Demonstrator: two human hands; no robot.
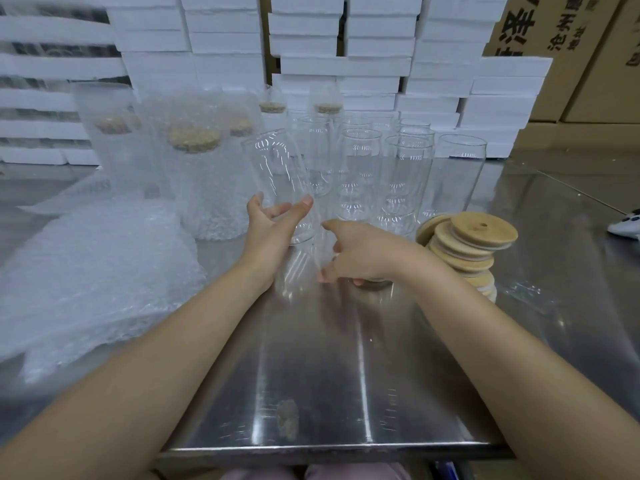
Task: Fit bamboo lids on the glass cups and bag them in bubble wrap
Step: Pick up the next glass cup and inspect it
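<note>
A clear glass cup point(277, 174) leans to the left above the steel table, and my left hand point(272, 233) grips its lower part between thumb and fingers. Just to the right, my right hand point(363, 252) hovers low over the table with its fingers curled down around a round bamboo lid point(375, 285); only the lid's lower edge shows under the palm. A leaning stack of bamboo lids point(467, 244) stands right beside that hand. Several empty glass cups point(398, 168) stand behind both hands.
Cups with lids on, bagged in bubble wrap point(201, 168), stand at the back left. A heap of bubble wrap bags point(86, 271) lies on the left. White foam boxes point(346, 64) and cardboard cartons point(571, 46) wall off the back. The table's front edge point(311, 448) is near me.
</note>
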